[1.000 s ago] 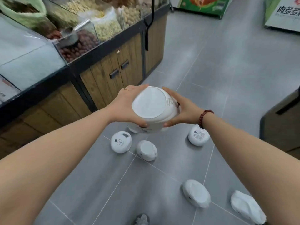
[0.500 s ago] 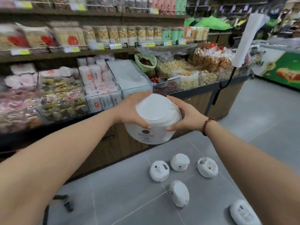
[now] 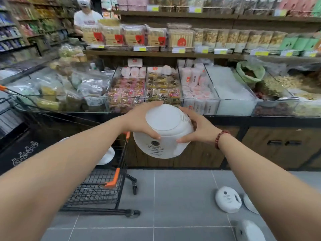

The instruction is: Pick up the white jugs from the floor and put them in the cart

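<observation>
your left hand [image 3: 140, 122] and right hand [image 3: 199, 129] are curled around opposite sides of a white jug [image 3: 163, 136], thumbs on the near side and fingers over the far edge. together they hold it in the air, its flat round face tipped toward you and a dark printed label lower down. it hangs just right of the black wire cart [image 3: 97, 188]. a second jug [image 3: 227, 200] and a third jug [image 3: 250, 230] lie on the grey floor [image 3: 173, 197].
</observation>
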### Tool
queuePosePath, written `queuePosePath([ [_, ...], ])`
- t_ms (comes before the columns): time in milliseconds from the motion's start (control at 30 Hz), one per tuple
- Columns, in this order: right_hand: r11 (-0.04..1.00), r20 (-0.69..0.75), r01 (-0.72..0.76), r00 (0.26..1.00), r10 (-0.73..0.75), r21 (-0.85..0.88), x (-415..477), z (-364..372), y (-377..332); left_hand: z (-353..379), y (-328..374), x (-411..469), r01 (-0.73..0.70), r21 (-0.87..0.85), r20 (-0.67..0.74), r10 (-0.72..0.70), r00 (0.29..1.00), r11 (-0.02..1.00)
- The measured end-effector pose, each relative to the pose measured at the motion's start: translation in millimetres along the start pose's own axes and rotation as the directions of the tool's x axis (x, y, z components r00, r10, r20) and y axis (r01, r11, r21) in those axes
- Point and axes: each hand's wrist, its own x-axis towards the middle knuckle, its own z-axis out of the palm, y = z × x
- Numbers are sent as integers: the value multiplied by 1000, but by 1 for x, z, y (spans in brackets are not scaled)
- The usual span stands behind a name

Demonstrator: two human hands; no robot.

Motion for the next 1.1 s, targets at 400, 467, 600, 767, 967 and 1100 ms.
queuePosePath([
  [400,999,167,35,985,-36,4,153,180,-78,-102,-184,-105,213,-16,-85,-214,973,977],
  [467,999,184,40,982,-39,0,169,201,-82,-111,-208,-115,241,-5,-81,-240,967,971],
  [600,999,222,40,974,-38,-4,202,233,-86,-121,-246,-124,279,-20,-80,-280,957,960],
  [767,998,294,55,955,-45,-26,255,262,-87,-129,-292,-128,322,-63,-120,-327,937,945],
  [967,999,354,54,934,-53,9,318,297,-83,-148,-349,-124,401,-47,-136,-403,905,915],
  [1100,999,392,38,919,-37,3,348,328,-82,-154,-391,-130,441,-79,-110,-447,888,894],
])
